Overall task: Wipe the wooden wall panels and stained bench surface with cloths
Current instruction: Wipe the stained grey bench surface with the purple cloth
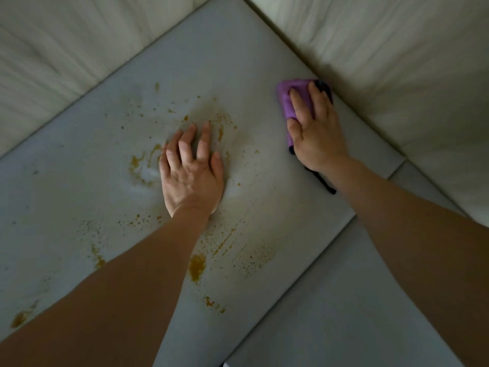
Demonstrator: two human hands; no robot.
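From the head view, the right hand (316,131) presses a cloth (293,102) flat-fingered at the surface's (79,194) far-right edge by the wall (397,62), while the stains (197,266) lie leftward, around the flat, empty left hand (191,169).

pale wood-grain wall panels (66,49) at far left and wall panels at right (410,62), meeting in a far corner. second grey cushion section (357,300) at near right, seam between. dim light, shadowed corner.

two hands (191,173), one purple cloth (293,102), two wall panels (66,49)
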